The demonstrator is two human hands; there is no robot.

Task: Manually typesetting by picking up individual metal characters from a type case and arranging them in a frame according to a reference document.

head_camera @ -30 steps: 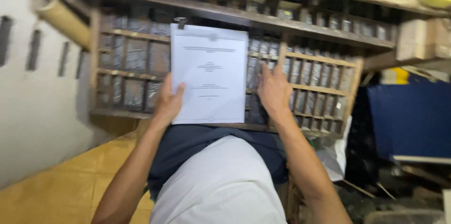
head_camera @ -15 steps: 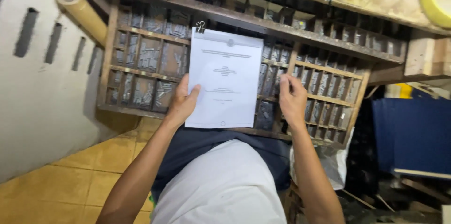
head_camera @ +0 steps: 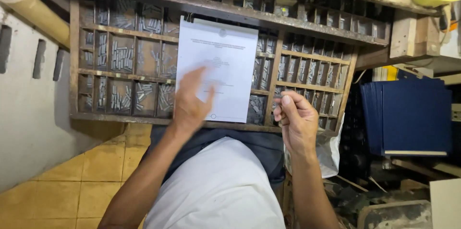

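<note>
Fingers of left hand (head_camera: 189, 104) now off paper (head_camera: 218, 68), spread, blurry; right hand (head_camera: 295, 118) curled loosely, empty, over type tray (head_camera: 120, 66). Paper stays clipped.

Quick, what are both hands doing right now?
Left hand: open, blurred, over the white sheet.
Right hand: fingers curled; holding anything cannot be told.

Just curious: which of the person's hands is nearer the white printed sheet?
Left. The left hand lies over the white sheet; the right hand is off its right edge, curled over the wooden tray.
</note>
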